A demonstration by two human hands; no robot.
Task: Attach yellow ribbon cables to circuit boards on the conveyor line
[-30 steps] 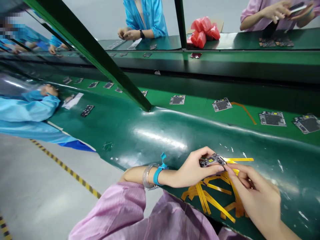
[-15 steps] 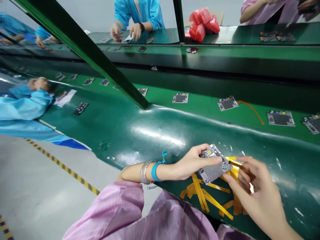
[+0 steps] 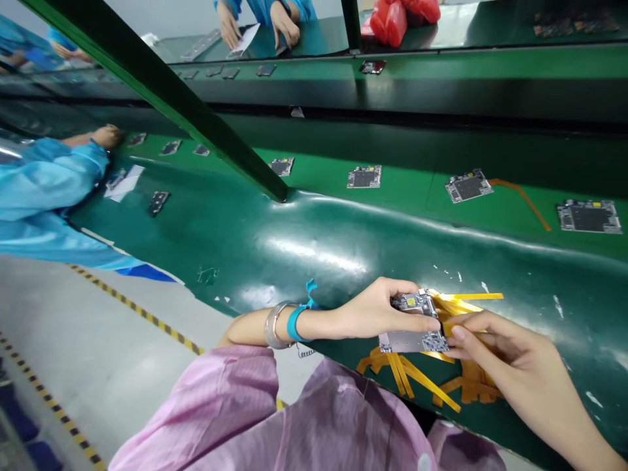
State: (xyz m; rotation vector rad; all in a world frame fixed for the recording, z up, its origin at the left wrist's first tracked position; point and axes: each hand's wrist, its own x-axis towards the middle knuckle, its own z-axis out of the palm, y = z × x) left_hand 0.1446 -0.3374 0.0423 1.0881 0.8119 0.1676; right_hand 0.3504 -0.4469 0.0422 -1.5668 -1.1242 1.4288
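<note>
My left hand [image 3: 380, 311] is closed on a circuit board [image 3: 407, 341], thumb across its top face and fingers behind the far edge. The board lies almost level above the bench. At its right edge, my right hand [image 3: 510, 356] pinches the end of an orange flat flex cable [image 3: 448, 324] between thumb and forefinger. Whether the cable is seated in the board's connector is hidden by the fingertips. Beneath and around both hands lies a loose pile of orange flex cables [image 3: 426, 384], partly covered by the board and my right hand.
Beyond the bench, a green conveyor belt [image 3: 417, 212] carries several circuit boards, one board [image 3: 468, 186] with an orange cable attached. A green slanted post [image 3: 196, 124] crosses at left. A co-worker's blue sleeve [image 3: 59, 173] is at far left; red bags [image 3: 390, 23] sit across the line.
The held board has turned from tilted to nearly level. My right fingers have closed in at its right edge. The boards on the belt appear further right, and the view has dipped.
</note>
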